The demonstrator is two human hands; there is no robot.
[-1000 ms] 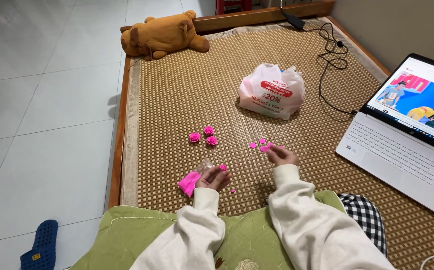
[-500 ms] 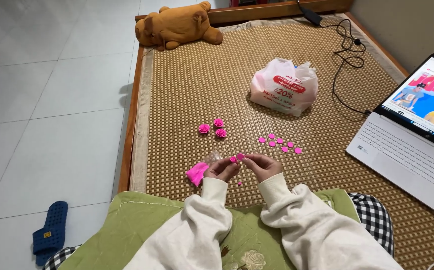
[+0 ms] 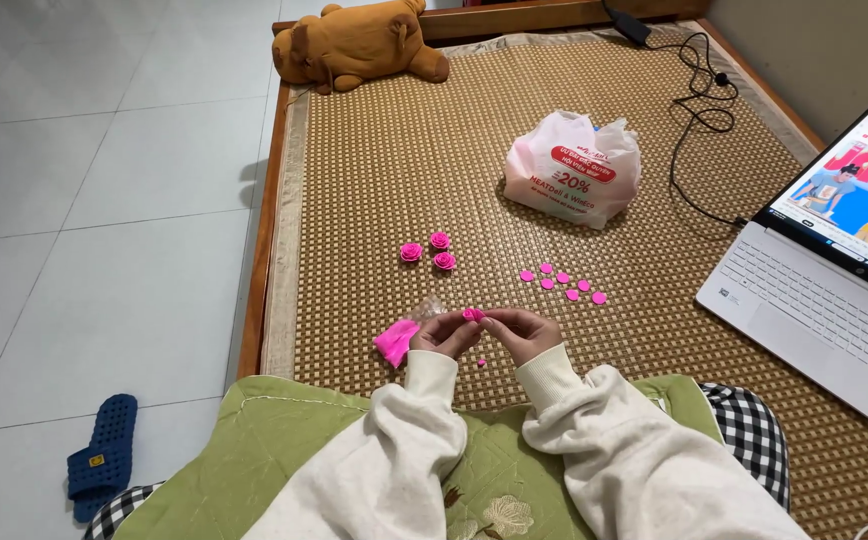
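Clay bud (image 3: 471, 314), bright pink, now sits pinched between both hands just above the woven mat (image 3: 374, 180); a second ago the right hand (image 3: 520, 331) was out at the flat pink discs (image 3: 561, 283), and the left hand (image 3: 442, 333) waited alone. Three finished roses (image 3: 428, 250) lie beyond, a pink clay lump (image 3: 395, 341) beside the left hand

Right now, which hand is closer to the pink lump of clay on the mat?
Left. The left hand sits right beside the pink clay lump, nearly touching it. The right hand is farther away, on the other side of the left hand.
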